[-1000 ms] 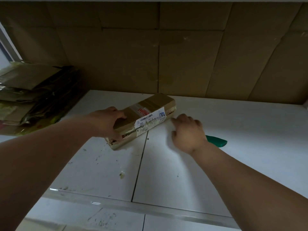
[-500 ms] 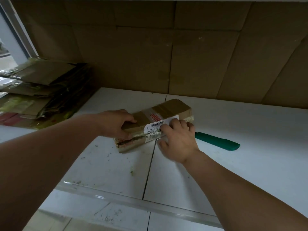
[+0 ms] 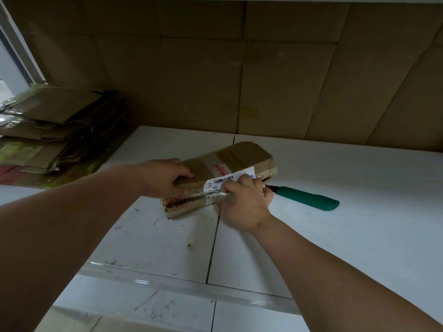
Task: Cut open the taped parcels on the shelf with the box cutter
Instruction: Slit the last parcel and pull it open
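Head view: our left hand (image 3: 165, 179) clamps the light, stiff parcel (image 3: 225, 173); right hand (image 3: 244, 202) pinches its label edge, box cutter (image 3: 309, 199) just beyond.

2 bare forearms reach in from the lower corners, uncovered right up to the frame's edge. The left hand (image 3: 165, 178) and right hand (image 3: 244, 203) wear no gloves, rings or watch.

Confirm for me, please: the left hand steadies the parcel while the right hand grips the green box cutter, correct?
Not quite. The head view shows the green box cutter lying on the shelf, unheld. The right hand pinches the parcel's label edge instead; the left hand does steady it.
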